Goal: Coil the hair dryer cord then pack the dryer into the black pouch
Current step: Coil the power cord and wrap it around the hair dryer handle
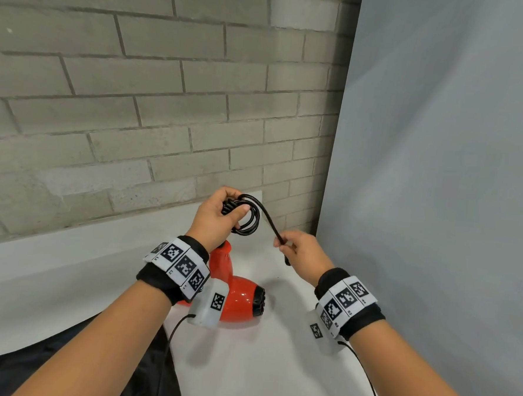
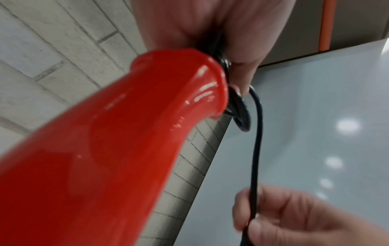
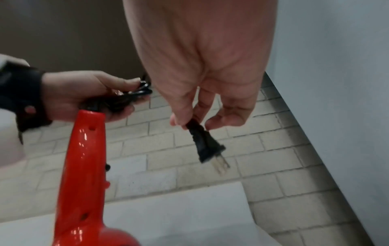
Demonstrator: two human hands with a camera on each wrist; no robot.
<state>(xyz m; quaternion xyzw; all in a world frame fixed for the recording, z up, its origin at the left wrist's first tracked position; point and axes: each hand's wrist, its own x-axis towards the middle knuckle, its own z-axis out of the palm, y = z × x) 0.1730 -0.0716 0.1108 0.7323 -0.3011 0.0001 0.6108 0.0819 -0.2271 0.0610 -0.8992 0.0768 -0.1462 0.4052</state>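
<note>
A glossy red hair dryer (image 1: 238,300) hangs over the white table, handle up, under my left wrist; its handle (image 2: 126,133) fills the left wrist view and shows again (image 3: 84,166) in the right wrist view. My left hand (image 1: 219,213) grips several black cord loops (image 1: 249,218) bunched at the handle's end. One strand of cord (image 2: 255,158) runs from the coil to my right hand (image 1: 297,249), which pinches the cord just behind the plug (image 3: 207,148). The plug's two metal prongs point down. A black pouch (image 1: 69,366) lies at the lower left, mostly hidden by my left forearm.
A grey brick wall (image 1: 137,98) stands close behind the white table (image 1: 259,366). A pale blue-grey panel (image 1: 439,178) closes off the right side. Thin black sensor wires trail from both wristbands toward me.
</note>
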